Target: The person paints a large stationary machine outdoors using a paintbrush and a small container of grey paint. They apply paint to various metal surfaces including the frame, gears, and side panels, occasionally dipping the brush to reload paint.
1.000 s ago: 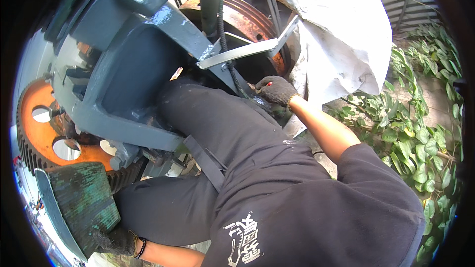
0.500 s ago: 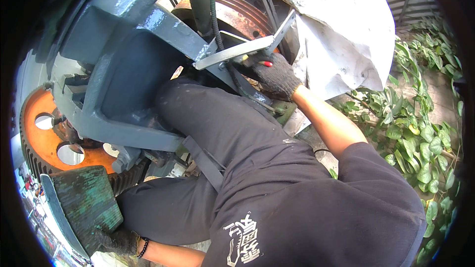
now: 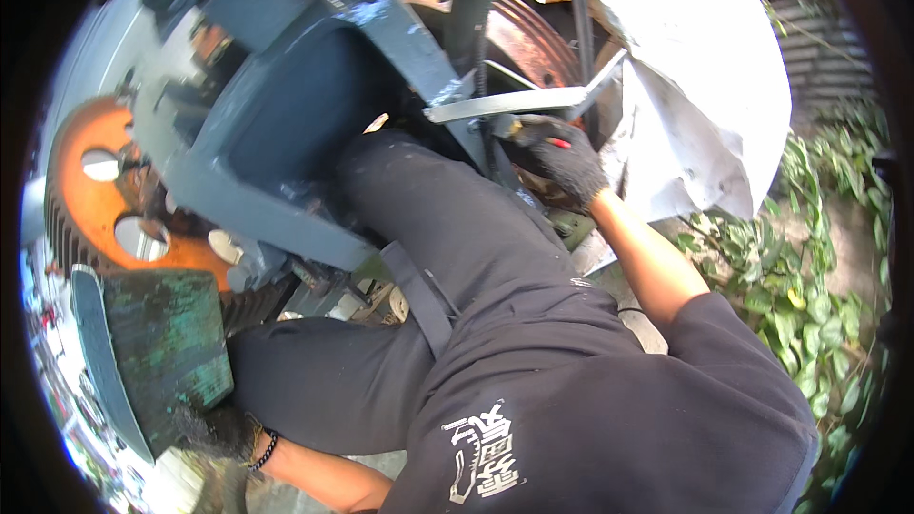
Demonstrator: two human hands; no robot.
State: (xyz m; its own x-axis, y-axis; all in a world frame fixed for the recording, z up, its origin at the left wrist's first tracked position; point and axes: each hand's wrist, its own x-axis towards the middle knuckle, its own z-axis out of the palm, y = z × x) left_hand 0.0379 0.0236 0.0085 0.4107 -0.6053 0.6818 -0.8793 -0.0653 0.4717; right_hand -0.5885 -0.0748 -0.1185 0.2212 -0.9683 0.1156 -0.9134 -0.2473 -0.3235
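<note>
My left hand (image 3: 217, 430), in a dark knit glove, is closed at the lower edge of a green, paint-streaked container (image 3: 171, 343) with a grey rim. The container is tilted beside my left knee, and its inside is hidden from here. My right hand (image 3: 564, 160), gloved too, is closed round a slim tool with a red end (image 3: 559, 143); a yellowish part shows by the fingertips, but its kind is unclear. That hand sits just below a pale flat metal bar (image 3: 505, 105), close to the grey-painted machine frame (image 3: 276, 209).
An orange toothed wheel (image 3: 95, 200) stands at the left. Behind the bar are a rusty grooved wheel (image 3: 519, 29) and an upright dark rod (image 3: 473, 9). White sheeting (image 3: 705, 67) hangs at the upper right, and leafy vines (image 3: 819, 295) grow along the right side.
The view has shifted, so the machine appears farther right and lower. The green container has come up slightly with my left hand. My right hand stays under the pale bar, its grip kept.
</note>
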